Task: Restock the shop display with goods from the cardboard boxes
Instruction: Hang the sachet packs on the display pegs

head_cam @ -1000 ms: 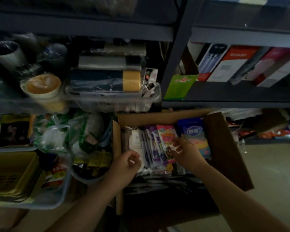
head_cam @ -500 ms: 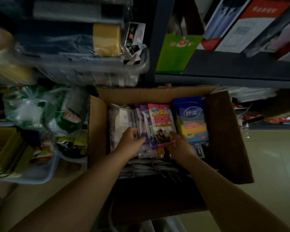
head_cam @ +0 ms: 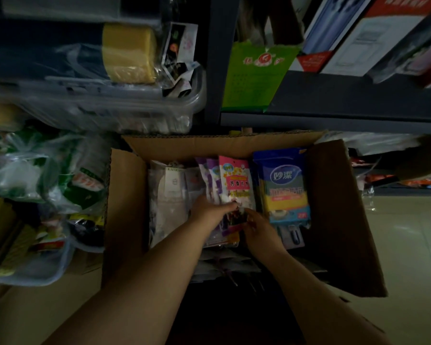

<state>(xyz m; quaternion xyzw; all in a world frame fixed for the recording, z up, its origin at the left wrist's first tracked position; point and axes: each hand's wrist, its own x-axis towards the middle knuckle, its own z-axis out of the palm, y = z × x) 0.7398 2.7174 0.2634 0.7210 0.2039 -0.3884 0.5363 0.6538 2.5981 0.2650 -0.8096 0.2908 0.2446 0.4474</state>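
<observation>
An open cardboard box (head_cam: 334, 207) on the floor holds upright packets: white ones (head_cam: 169, 192) at the left, purple ones (head_cam: 210, 175), a pink packet (head_cam: 235, 180) in the middle and a blue sponge pack (head_cam: 283, 188) at the right. Both my hands are inside the box at the pink packet's lower end. My left hand (head_cam: 209, 211) has its fingers curled round the packets from the left. My right hand (head_cam: 258, 226) pinches the pink packet's bottom edge from the right.
Dark metal shelving (head_cam: 334, 120) stands behind the box with a green packet (head_cam: 254, 78) and boxed goods (head_cam: 373, 36). A clear bin (head_cam: 135, 105) with wrapped items sits upper left. Bagged goods (head_cam: 47, 175) and a tub (head_cam: 30, 270) crowd the left. Tiled floor (head_cam: 408, 245) lies right.
The view has dropped closer to the box. My left hand moved right from the white packets to the pink packet, meeting my right hand, which stays at the packet's lower end.
</observation>
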